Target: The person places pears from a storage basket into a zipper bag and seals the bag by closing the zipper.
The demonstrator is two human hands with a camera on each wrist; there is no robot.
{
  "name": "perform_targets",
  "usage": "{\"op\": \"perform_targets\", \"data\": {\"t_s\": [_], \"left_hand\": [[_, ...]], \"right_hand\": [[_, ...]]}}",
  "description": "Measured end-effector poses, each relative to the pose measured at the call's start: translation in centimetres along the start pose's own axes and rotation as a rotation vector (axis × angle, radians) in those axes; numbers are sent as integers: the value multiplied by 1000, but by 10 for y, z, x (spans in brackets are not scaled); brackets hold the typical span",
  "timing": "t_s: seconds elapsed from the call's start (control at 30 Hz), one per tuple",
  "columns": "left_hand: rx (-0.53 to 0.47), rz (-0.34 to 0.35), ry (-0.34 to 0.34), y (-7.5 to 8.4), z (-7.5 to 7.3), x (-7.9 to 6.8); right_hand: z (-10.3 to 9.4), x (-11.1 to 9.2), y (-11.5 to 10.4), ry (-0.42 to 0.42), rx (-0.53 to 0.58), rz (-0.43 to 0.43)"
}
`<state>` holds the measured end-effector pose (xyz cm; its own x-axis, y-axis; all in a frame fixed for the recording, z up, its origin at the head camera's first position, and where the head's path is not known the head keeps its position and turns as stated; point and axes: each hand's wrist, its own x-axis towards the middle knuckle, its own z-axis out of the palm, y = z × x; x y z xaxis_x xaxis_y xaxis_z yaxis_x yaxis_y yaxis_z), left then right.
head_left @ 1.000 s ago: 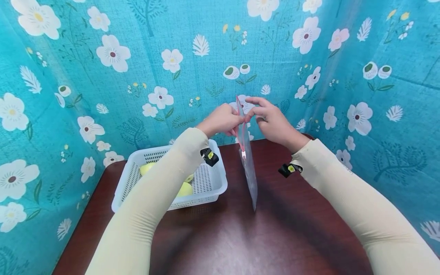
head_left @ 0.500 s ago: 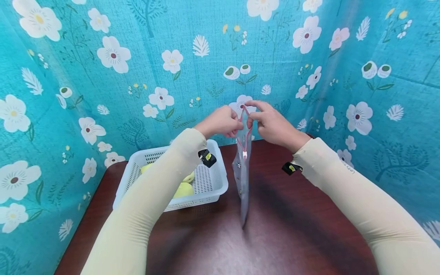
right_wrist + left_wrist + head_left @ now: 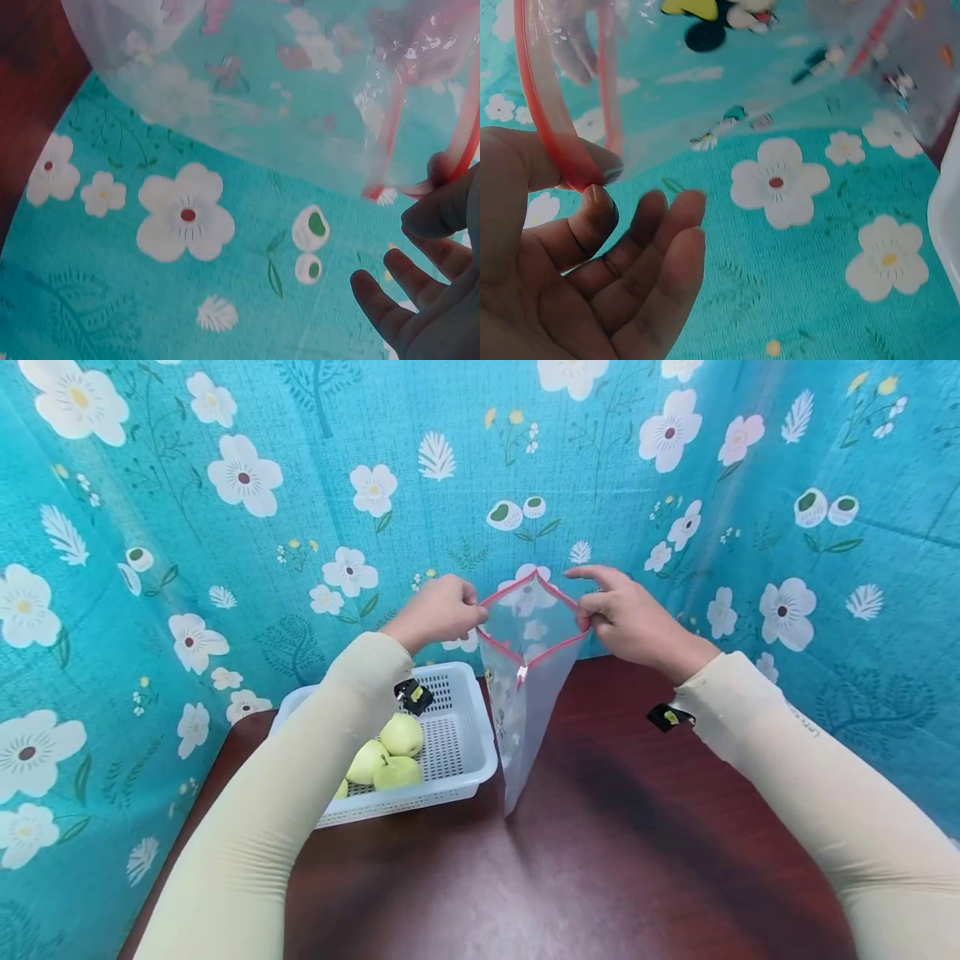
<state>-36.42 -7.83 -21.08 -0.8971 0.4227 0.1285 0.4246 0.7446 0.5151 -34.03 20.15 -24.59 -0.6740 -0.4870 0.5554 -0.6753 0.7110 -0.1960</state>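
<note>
A clear zipper bag [image 3: 528, 718] with a red-pink rim and printed cartoon figures hangs upright between my hands. Its mouth gapes in a diamond shape, and a white zip slider [image 3: 522, 673] sits at the near corner. My left hand [image 3: 442, 610] pinches the left side of the rim. On the opposite side my right hand [image 3: 618, 614] pinches the rim between thumb and finger, with the index finger stretched out. Close up, the left wrist view shows the thumb and index fingertip on the red edge [image 3: 555, 150]; the other fingers are loosely bent.
A white plastic basket [image 3: 457, 789] stands on the dark red table [image 3: 450, 893], left of the bag. Several yellow-green pears [image 3: 397, 772] lie in it, partly behind my left sleeve. A turquoise flowered cloth [image 3: 420, 410] hangs behind and at both sides.
My hands have moved apart, left hand leftward and right hand rightward. The bag's mouth has spread from a narrow slit to a wide diamond, and more pears show.
</note>
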Motion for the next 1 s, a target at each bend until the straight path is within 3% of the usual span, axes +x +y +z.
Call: {"op": "perform_targets", "data": {"t_s": [0.17, 0.4, 0.53, 0.63, 0.73, 0.87, 1.0], "left_hand": [[116, -7, 48, -8, -6, -3], [241, -42, -8, -14, -3, -7], [295, -18, 59, -17, 5, -8], [354, 80, 114, -17, 14, -6], [395, 231, 118, -15, 26, -4], [440, 406, 63, -10, 40, -3], [497, 494, -30, 2, 53, -2]], "right_hand": [[-18, -5, 11, 27, -32, -10], [-37, -11, 16, 30, -117, -1], [-34, -11, 15, 30, -156, -69], [-26, -10, 13, 57, -174, -106], [-16, -7, 11, 87, -176, -128], [-2, -3, 5, 114, -178, -156], [9, 2, -3, 131, -190, -203]]}}
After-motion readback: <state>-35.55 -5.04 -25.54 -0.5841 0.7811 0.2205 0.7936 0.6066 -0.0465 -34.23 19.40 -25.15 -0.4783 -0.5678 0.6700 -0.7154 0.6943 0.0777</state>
